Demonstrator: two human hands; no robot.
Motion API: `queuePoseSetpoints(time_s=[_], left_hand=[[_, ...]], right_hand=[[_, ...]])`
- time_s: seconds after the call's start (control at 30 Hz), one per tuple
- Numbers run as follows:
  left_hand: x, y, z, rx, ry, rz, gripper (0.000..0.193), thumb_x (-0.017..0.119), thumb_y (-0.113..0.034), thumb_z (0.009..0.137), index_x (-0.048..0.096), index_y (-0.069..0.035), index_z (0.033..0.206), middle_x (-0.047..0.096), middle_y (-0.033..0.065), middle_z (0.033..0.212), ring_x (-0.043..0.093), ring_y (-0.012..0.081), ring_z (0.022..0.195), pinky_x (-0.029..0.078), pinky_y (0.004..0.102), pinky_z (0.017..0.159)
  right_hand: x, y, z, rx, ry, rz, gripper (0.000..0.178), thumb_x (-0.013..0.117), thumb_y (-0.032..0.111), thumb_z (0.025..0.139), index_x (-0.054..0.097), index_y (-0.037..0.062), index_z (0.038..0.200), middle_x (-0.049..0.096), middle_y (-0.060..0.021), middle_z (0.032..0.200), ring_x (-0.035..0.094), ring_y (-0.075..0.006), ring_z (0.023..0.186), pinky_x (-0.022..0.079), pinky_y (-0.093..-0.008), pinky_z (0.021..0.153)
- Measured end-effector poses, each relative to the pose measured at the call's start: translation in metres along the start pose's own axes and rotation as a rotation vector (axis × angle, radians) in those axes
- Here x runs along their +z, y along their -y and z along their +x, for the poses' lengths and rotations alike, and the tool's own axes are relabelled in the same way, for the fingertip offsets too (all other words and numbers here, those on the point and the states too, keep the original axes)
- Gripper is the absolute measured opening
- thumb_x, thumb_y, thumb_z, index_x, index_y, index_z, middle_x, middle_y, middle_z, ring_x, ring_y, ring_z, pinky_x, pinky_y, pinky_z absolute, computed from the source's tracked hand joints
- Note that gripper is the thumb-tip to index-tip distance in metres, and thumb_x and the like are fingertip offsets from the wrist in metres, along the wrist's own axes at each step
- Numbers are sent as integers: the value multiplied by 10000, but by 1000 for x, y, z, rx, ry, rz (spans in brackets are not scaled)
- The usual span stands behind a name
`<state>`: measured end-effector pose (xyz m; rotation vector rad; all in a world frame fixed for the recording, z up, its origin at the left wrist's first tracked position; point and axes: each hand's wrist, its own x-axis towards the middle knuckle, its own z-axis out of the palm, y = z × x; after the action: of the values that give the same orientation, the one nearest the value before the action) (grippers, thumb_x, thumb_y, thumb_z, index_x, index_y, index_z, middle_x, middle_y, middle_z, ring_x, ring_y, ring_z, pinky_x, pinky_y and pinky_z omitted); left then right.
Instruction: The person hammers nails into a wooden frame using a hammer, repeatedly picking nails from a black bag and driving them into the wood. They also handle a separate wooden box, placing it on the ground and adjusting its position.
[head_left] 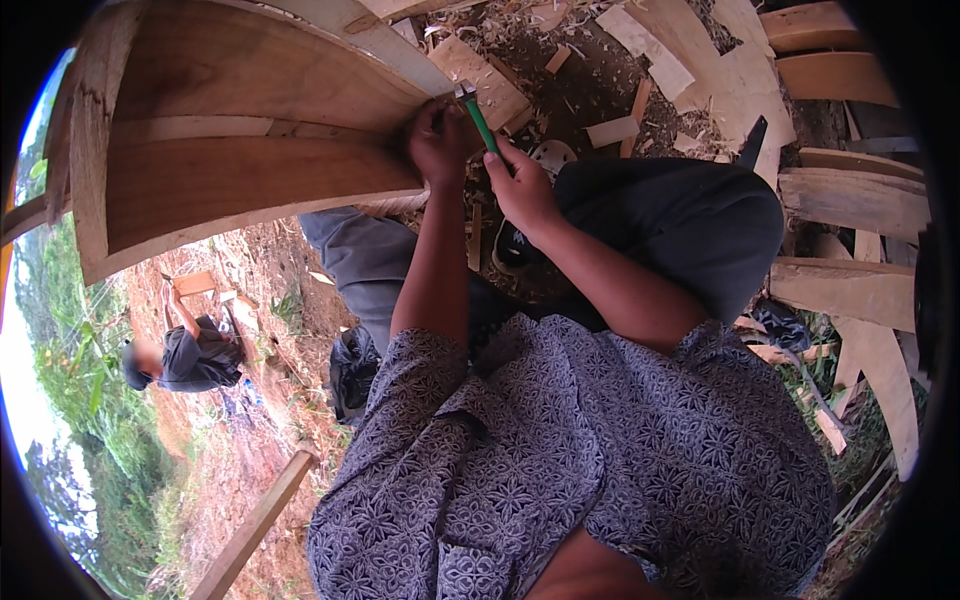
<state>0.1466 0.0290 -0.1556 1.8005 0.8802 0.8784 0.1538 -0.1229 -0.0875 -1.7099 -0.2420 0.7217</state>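
Observation:
My right hand (521, 190) is closed round the green handle of a hammer (480, 122). The hammer's metal head points up and away from me, close to the edge of a large wooden panelled frame (250, 208). At that frame's near right corner, my left hand (437, 142) is closed with its fingers curled against the wood. Whatever the fingertips pinch there is too small or hidden to make out. Brown boards fill the inside of the frame, bordered by paler strips.
Wood offcuts (612, 131) and shavings litter the ground ahead. Stacked curved planks (850, 200) stand along the right. To the left, a person (195, 352) sits on the bare earth with a board. A black plastic bag (355, 370) lies beside my leg, and a wooden post (255, 520) slants at lower left.

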Motion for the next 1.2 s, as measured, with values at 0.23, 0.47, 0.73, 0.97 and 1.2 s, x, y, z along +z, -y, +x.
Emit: queuePoseSetpoints(time_s=[0.23,0.47,0.73,0.97,1.2], left_hand=[[-1,8,1,-36,19,-48,191,708,-108,910,713,11,1059,741,88,956,682,147,896,541,310,836],[-1,3,-2,-57,15,120,199,679,-157,884,732,-46,1040,740,141,894,724,213,857,549,356,776],[5,24,0,-7,-7,21,220,664,-143,890,732,-59,1082,735,175,954,730,265,882,546,371,806],[1,14,-6,-159,54,26,238,673,-191,910,731,-78,1112,742,165,983,732,274,929,548,370,847],[-3,15,-8,-69,33,47,231,683,-183,910,735,-69,1104,743,159,1008,727,263,945,540,364,875]], right_hand=[[2,0,1,-16,24,-3,444,544,278,1027,553,124,1444,634,-124,740,572,-146,619,472,-335,630],[-7,55,-20,-13,179,214,429,478,204,1066,512,79,1475,616,-62,793,551,-128,681,468,-308,669],[6,18,-7,-98,156,91,447,457,224,1101,460,96,1529,430,56,769,403,-27,640,362,-196,557],[-1,31,-13,-177,132,77,425,484,193,1079,502,95,1492,548,-7,803,466,-53,672,424,-238,626],[-8,68,-25,-221,117,150,428,499,182,1065,516,83,1481,572,-5,824,468,-49,701,443,-243,661]])
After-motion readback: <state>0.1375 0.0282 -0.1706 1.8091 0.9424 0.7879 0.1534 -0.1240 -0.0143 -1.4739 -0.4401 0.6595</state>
